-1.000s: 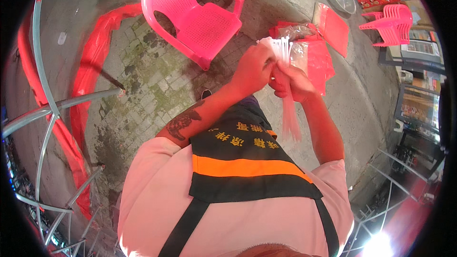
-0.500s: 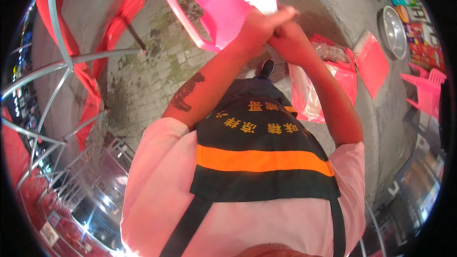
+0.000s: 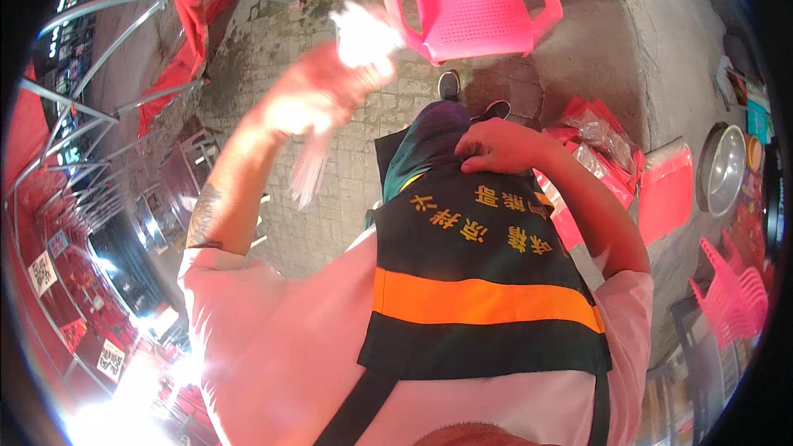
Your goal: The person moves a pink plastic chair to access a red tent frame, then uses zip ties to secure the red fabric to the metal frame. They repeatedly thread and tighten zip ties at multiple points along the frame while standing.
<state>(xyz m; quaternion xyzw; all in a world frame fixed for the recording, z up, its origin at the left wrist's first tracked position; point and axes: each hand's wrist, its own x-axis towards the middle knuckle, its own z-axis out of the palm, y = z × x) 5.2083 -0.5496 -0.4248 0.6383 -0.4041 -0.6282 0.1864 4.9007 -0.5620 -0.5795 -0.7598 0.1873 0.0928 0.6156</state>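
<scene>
Raised at the left, my left hand is closed around a narrow white bundle. Its wide top is washed out by glare, and a thin pale tail hangs below my fist; what it is made of I cannot make out. My right hand is in front of the black apron with the orange band, close to or touching its upper part. Its fingers are loosely bent and slightly apart, with nothing visible in them. Ahead of me stands a pink plastic chair with a perforated seat.
Red plastic packages and a flat red piece lie on the ground at right. Beyond them are a metal basin and stacked pink chairs. A metal tube frame with red cloth stands at left.
My hands have parted. The left one swung left with the white bundle, while the right came back to the apron. The view has turned, so the chair appears farther right.
</scene>
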